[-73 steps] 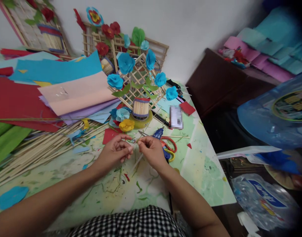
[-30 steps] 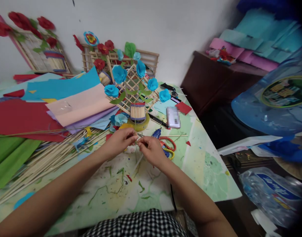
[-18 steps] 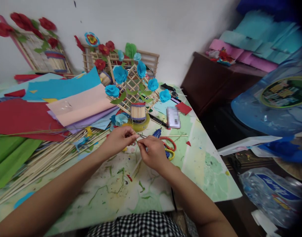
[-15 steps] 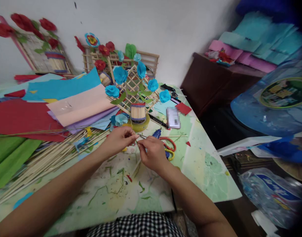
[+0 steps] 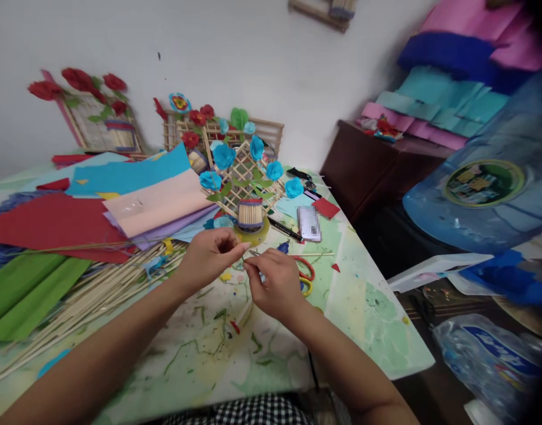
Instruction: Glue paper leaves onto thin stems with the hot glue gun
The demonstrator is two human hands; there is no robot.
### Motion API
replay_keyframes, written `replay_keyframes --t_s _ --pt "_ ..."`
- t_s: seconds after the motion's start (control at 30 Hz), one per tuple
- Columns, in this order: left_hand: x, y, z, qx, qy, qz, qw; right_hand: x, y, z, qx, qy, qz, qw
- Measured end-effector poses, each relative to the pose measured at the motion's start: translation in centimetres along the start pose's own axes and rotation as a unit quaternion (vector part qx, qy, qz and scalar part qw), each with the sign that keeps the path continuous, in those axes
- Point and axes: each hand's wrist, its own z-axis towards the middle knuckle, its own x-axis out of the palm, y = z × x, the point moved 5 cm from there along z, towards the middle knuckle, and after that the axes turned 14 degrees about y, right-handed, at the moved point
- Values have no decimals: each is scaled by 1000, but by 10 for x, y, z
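Note:
My left hand [image 5: 211, 254] is closed in a pinch, thumb against forefinger, above the table; what it pinches is too small to make out. My right hand [image 5: 274, 277] is closed just beside it, its fingertips almost meeting the left ones. From the right fingers a thin, dark, metal-looking tip [image 5: 254, 252] points at the left thumb; the rest of that tool is hidden. Behind the hands stands a bamboo-stick lattice with blue paper flowers [image 5: 224, 156], green leaves and a small stick pot [image 5: 250, 213], beside a roll of yellowish tape [image 5: 255, 235].
Right of my hands lie red- and yellow-handled scissors [image 5: 307, 269], a phone [image 5: 309, 223] and a black pen [image 5: 285, 229]. Coloured paper [image 5: 54, 224] and bamboo sticks [image 5: 103, 295] cover the left side. Green scraps [image 5: 256, 342] litter the front. A large blue water bottle [image 5: 470, 171] stands right.
The camera view has tilted up and shifted slightly, so the table sits lower in the picture. My hands stay together, still closed, with little change in their grip.

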Motion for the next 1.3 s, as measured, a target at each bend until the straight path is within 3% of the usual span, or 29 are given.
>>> replay_keyframes --t_s 0.2,0.33,0.43,0.57,0.67,0.77,1.0,1.3 --pt "-34 -13 -6 30 -90 -5 996 -11 23 28 17 34 -36 999" --pt "-48 -22 -4 38 -131 -67 988 -11 33 43 32 16 -60 998" --pt "-51 -21 -3 41 -114 -157 980 -14 32 48 40 -16 -30 999" --pt "-52 -14 -2 51 -72 -251 964 -16 21 50 55 -29 96 993" --pt "-50 -7 0 42 -54 -254 965 -14 9 51 91 -19 217 972" --pt "-43 -4 2 31 -27 -242 969 -9 4 52 116 1 267 957" --pt "-36 -2 5 47 -12 -218 975 -8 5 51 84 38 166 982" --pt "-44 6 6 17 -26 -80 996 -9 15 51 29 50 -46 997"
